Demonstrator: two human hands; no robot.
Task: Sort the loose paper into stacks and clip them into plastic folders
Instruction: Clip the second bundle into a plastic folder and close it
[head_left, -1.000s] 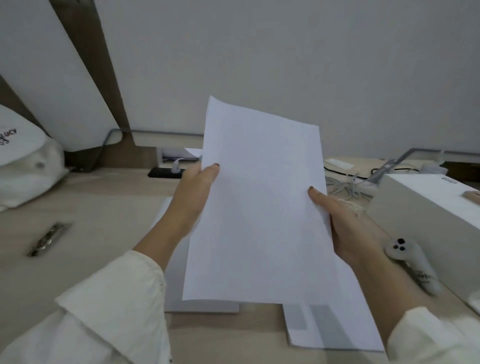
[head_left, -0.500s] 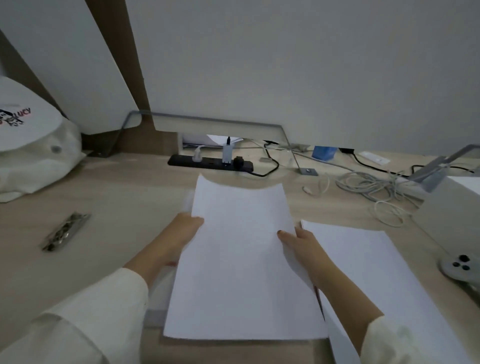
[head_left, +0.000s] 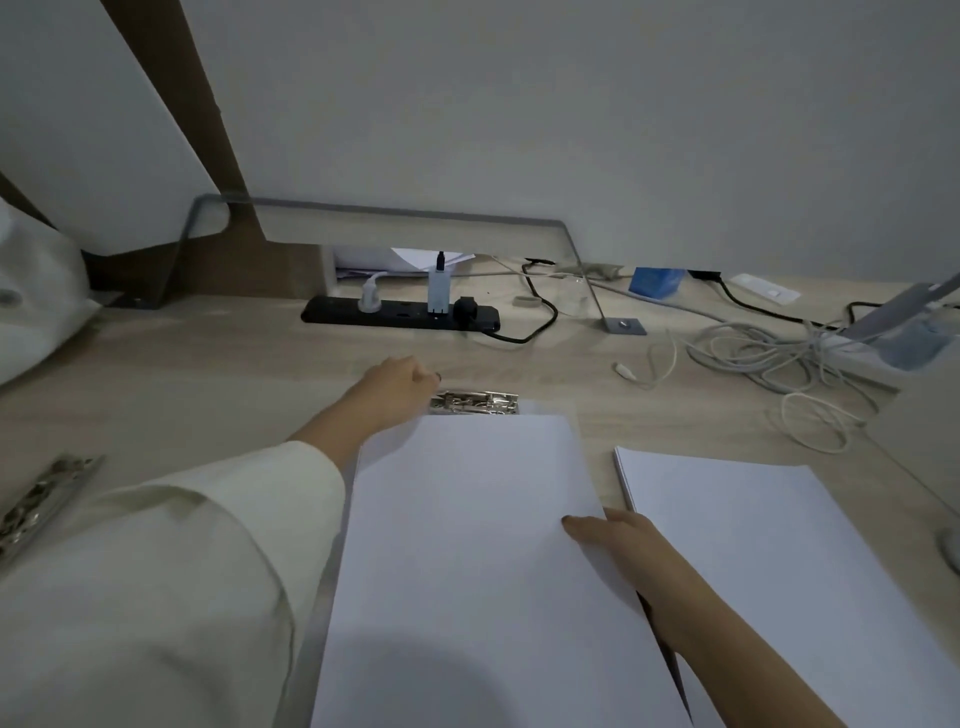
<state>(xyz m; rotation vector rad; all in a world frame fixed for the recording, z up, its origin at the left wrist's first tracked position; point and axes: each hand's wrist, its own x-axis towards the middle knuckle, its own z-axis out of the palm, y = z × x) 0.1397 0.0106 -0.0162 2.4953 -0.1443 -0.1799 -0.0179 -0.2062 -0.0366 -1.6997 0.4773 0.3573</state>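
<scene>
Landmark: the shiny metal spring clip (head_left: 475, 402) at the head of the clear plastic folder (head_left: 332, 561).

Far left of that clip, a second loose metal clip (head_left: 39, 499) lies on the pale wood tabletop (head_left: 208, 374), partly cut off by my cream sleeve (head_left: 171, 582); I can't tell what it's attached to.

What changed: half a second ago both hands held the white paper stack (head_left: 467, 545) by its sides; now it lies flat just below the clip. My left hand (head_left: 397, 384) has let go and reached to the clip's left end, fingers curled and touching it, probably pressing the lever, though I can't confirm the grip. My right hand (head_left: 613, 535), below and right of the clip, lies flat with fingers spread on the stack's right edge, pinning it.

My read: the stack is positioned and clipping is the step starting. The sheet tops aren't under the clip yet.

Right of the clip, a second white paper pile (head_left: 769, 561) waits, apart from the first.

Hard to see: the clip jaw is blurred, the folder shows only as a thin border, and a dark shadow covers the stack's bottom.
</scene>
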